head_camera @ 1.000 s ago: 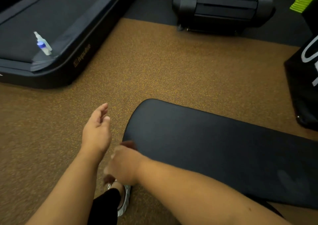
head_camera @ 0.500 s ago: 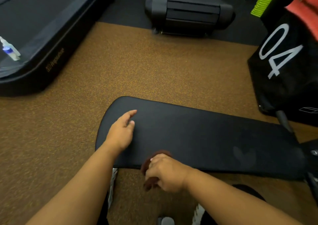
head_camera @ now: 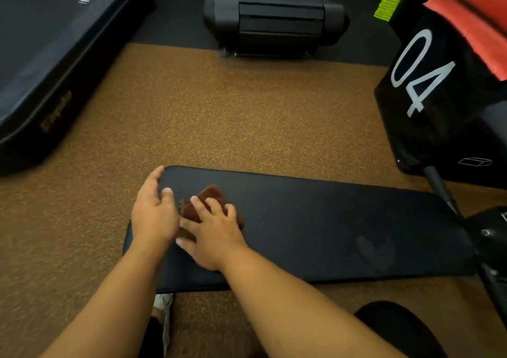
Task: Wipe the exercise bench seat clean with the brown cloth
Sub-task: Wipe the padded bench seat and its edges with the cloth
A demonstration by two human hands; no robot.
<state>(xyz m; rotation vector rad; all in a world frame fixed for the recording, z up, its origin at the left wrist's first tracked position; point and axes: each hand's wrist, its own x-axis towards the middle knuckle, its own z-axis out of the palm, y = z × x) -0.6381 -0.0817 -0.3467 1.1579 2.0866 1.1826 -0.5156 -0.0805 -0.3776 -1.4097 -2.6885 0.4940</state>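
Cloth [head_camera: 210,201], small and brown, lies on the black bench seat [head_camera: 315,234] near its left end. The right hand [head_camera: 212,234] is spread flat on top of it, pressing it down with open fingers. The left hand [head_camera: 153,212] rests open on the seat just beside it, holding nothing.

The cloth looks soft and light, so it will bunch up if pushed by one edge. A flat palm in the middle should keep it sliding well. The seat looks smooth and a bit padded, so the cloth should glide easily.

A faint smudge [head_camera: 375,248] shows toward the right end of the seat. Black machines [head_camera: 274,17] stand well apart on the brown floor [head_camera: 233,116]. A black box marked 04 [head_camera: 428,83] and a metal frame [head_camera: 493,237] crowd the right end, so wiping there needs care.
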